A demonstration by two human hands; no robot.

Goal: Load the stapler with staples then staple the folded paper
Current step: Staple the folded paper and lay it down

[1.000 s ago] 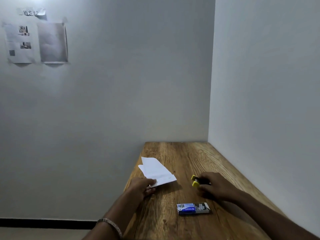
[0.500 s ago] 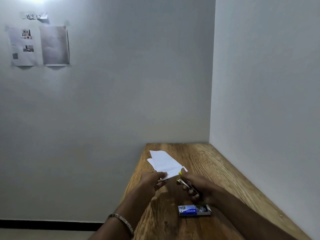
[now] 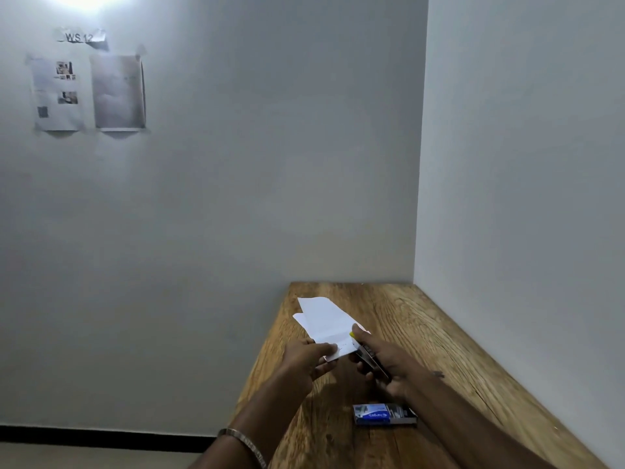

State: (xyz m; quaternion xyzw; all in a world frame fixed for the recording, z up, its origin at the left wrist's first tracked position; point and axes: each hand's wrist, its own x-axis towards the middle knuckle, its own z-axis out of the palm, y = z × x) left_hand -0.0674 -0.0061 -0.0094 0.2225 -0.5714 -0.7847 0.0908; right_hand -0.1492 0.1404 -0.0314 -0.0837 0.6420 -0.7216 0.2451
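My left hand [image 3: 309, 360] pinches the near edge of the white folded paper [image 3: 326, 321] and holds it a little above the wooden table [image 3: 422, 336]. My right hand [image 3: 389, 365] grips a small dark stapler [image 3: 367, 355] with a yellow tip. The stapler's front end sits over the paper's near right corner, touching it. The blue staple box [image 3: 384, 413] lies half slid open on the table, just nearer to me than my right hand.
White walls close the table at the back and along the right side [image 3: 524, 231]. The table's left edge [image 3: 270, 340] drops to the floor. Printed sheets [image 3: 88, 93] are taped high on the left wall.
My right hand lifted the stapler off the table and brought it left to the paper's corner. My left hand raised the paper off the table.
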